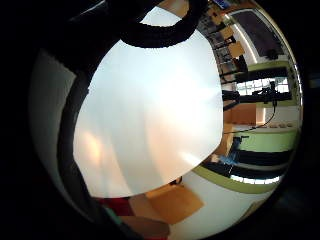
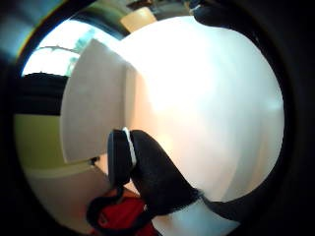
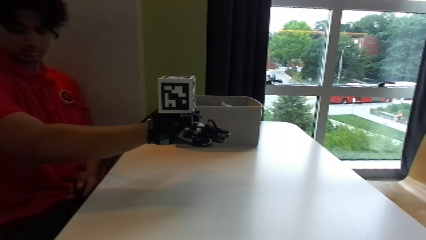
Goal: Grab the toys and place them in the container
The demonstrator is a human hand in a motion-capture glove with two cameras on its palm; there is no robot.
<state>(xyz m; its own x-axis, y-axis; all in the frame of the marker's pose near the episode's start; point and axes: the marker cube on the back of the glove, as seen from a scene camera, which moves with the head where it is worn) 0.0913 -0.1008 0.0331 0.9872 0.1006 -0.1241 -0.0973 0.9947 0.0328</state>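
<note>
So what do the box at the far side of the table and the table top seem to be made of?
The box looks like grey cardboard or thin board: matte, flat walls, sharp folded edges, open top; cardboard is a guess. The table has a smooth white top, probably laminate, with a soft sheen that mirrors the window light.

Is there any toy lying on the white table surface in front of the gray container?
No. In the outside view the table before the container shows no toy; only the gloved hand hovers beside the container.
</note>
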